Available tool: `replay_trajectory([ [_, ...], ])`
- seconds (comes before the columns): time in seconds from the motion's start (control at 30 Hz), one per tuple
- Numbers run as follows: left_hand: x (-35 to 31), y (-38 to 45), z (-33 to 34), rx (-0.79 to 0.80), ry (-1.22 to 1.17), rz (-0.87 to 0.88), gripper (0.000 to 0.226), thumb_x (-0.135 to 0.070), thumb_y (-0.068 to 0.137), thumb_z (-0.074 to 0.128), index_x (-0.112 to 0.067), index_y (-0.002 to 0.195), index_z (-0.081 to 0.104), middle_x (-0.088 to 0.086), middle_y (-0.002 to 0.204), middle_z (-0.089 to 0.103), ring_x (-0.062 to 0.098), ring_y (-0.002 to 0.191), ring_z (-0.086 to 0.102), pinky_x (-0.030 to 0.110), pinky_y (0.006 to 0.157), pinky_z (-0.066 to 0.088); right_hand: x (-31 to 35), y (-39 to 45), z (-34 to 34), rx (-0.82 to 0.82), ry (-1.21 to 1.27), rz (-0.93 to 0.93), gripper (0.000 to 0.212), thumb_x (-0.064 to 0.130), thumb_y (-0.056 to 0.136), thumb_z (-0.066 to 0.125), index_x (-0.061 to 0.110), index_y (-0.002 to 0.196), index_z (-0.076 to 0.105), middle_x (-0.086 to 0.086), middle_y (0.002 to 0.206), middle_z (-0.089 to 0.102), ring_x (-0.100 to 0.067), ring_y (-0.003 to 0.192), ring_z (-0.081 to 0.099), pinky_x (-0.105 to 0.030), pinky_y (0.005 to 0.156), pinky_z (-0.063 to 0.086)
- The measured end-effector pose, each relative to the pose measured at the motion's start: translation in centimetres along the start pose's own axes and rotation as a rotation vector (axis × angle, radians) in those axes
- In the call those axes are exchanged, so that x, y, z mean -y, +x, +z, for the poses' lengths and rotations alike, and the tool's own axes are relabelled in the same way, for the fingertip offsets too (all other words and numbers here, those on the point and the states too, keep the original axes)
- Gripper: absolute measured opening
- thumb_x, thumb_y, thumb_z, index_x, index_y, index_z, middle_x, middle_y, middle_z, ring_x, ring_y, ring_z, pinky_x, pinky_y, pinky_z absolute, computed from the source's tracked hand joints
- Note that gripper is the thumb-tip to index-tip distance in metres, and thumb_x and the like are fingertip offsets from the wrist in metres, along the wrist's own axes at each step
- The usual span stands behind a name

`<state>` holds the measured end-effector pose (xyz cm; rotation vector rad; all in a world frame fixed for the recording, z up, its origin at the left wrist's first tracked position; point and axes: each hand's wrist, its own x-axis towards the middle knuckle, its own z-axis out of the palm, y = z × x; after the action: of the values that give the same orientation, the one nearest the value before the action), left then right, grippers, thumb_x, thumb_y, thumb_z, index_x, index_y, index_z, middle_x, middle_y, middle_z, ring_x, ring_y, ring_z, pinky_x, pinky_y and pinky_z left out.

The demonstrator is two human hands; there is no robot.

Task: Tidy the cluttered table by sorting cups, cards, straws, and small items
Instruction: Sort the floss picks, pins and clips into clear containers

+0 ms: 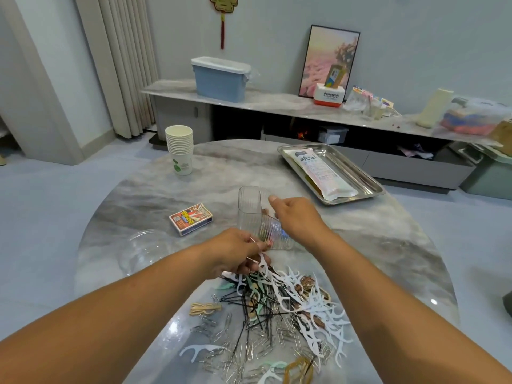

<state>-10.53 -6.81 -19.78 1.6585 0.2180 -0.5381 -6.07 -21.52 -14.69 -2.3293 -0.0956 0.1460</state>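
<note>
A clear ribbed plastic container stands at the table's middle, and my right hand grips its near right side, thumb at the rim. Just in front of it, my left hand pinches white floss picks close to the container's lower edge. Below my hands lies a mixed pile of white floss picks, black hairpins and paper clips. A card box lies to the left. A stack of paper cups stands at the far left of the table.
A steel tray holding a white packet of straws sits at the far right. A clear lid or bowl lies at the left. The round marble table drops off on all sides; a low cabinet stands beyond.
</note>
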Motion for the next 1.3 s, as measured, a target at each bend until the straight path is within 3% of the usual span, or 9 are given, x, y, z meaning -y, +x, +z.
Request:
replay_trajectory([
  [0.1, -0.2, 0.1, -0.9, 0.008, -0.031, -0.074, 0.028, -0.023, 0.108, 0.045, -0.002, 0.111, 0.063, 0.012, 0.095, 0.076, 0.012, 0.06, 0.062, 0.021, 0.049, 0.046, -0.2, -0.4, -0.6, -0.038, -0.082, -0.031, 0.057, 0.044, 0.106, 0.045, 0.013, 0.058, 0.041, -0.003, 0.056, 0.043, -0.021, 0.053, 0.04, -0.035, 0.055, 0.029],
  [0.2, -0.3, 0.4, -1.9, 0.02, 0.02, -0.102, 0.029, -0.027, 0.106, 0.048, -0.005, 0.11, 0.068, 0.011, 0.096, 0.076, 0.011, 0.064, 0.062, 0.021, 0.05, 0.045, -0.6, -1.1, -2.0, -0.077, -0.094, -0.031, 0.042, 0.037, 0.103, 0.054, 0.003, 0.083, 0.07, -0.013, 0.083, 0.071, -0.025, 0.065, 0.059, -0.037, 0.066, 0.049],
  [0.4, -0.6, -0.5, -2.1, 0.064, 0.46, -0.11, 0.025, -0.031, 0.097, 0.066, -0.01, 0.107, 0.074, 0.0, 0.077, 0.066, 0.008, 0.057, 0.049, 0.019, 0.05, 0.037, -2.8, -4.4, -2.6, 0.284, -0.321, 0.064, 0.007, 0.018, 0.094, 0.071, 0.014, 0.089, 0.074, 0.0, 0.087, 0.072, -0.013, 0.073, 0.066, -0.029, 0.07, 0.058],
  [0.53, -1.1, -1.6, -2.5, 0.013, 0.862, -0.069, 0.044, -0.029, 0.085, 0.079, -0.018, 0.125, 0.065, 0.001, 0.112, 0.067, 0.014, 0.084, 0.062, 0.021, 0.062, 0.045, -4.4, -5.6, -1.8, 0.309, -0.476, 0.07, 0.002, 0.016, 0.088, 0.075, 0.018, 0.088, 0.074, 0.004, 0.087, 0.072, -0.014, 0.077, 0.067, -0.029, 0.068, 0.056],
  [0.63, -0.7, -2.1, -3.2, -0.022, 1.04, -0.049, 0.065, -0.028, 0.076, 0.087, -0.025, 0.133, 0.055, 0.002, 0.134, 0.056, 0.024, 0.11, 0.059, 0.029, 0.081, 0.047, -4.6, -6.2, -2.2, 0.332, -0.544, 0.075, 0.021, 0.025, 0.085, 0.08, 0.02, 0.103, 0.07, 0.005, 0.096, 0.067, -0.017, 0.088, 0.067, -0.037, 0.082, 0.06],
  [0.73, 0.8, -2.3, -2.7, 0.078, 1.072, 0.059, 0.068, -0.041, 0.068, 0.091, -0.034, 0.126, 0.057, -0.002, 0.128, 0.048, 0.024, 0.112, 0.054, 0.035, 0.092, 0.048, -4.4, -7.3, -2.1, 0.369, -0.519, 0.047, 0.026, 0.025, 0.084, 0.082, 0.019, 0.106, 0.07, 0.007, 0.095, 0.062, -0.014, 0.084, 0.063, -0.029, 0.073, 0.056],
  [0.87, 2.5, -1.7, -0.4, 0.088, 1.234, 0.266, 0.047, -0.047, 0.074, 0.083, -0.034, 0.113, 0.061, -0.003, 0.12, 0.044, 0.021, 0.102, 0.056, 0.037, 0.086, 0.05, -4.0, -8.3, 0.5, 0.392, -0.438, -0.178, 0.018, 0.024, 0.085, 0.08, 0.024, 0.102, 0.074, 0.006, 0.098, 0.065, -0.016, 0.092, 0.063, -0.031, 0.079, 0.052],
  [1.1, 2.2, -1.6, -3.8, 0.051, 1.266, 0.201, 0.017, -0.02, 0.082, 0.08, -0.027, 0.089, 0.066, -0.001, 0.109, 0.06, 0.02, 0.096, 0.06, 0.035, 0.082, 0.054, -4.5, -8.1, 5.0, 0.415, -0.523, -0.215, 0.074, 0.043, 0.082, 0.08, 0.035, 0.147, 0.045, 0.0, 0.137, 0.043, -0.026, 0.124, 0.052, -0.038, 0.09, 0.048],
  [1.3, 1.5, -1.6, -5.3, 0.128, 1.148, 0.079, 0.027, -0.026, 0.075, 0.087, -0.032, 0.093, 0.069, -0.008, 0.102, 0.064, 0.016, 0.093, 0.06, 0.028, 0.072, 0.049, -4.4, -8.0, 7.2, 0.371, -0.462, -0.164, 0.032, 0.044, 0.08, 0.082, 0.033, 0.104, 0.064, 0.001, 0.118, 0.05, -0.023, 0.101, 0.059, -0.037, 0.082, 0.052],
])
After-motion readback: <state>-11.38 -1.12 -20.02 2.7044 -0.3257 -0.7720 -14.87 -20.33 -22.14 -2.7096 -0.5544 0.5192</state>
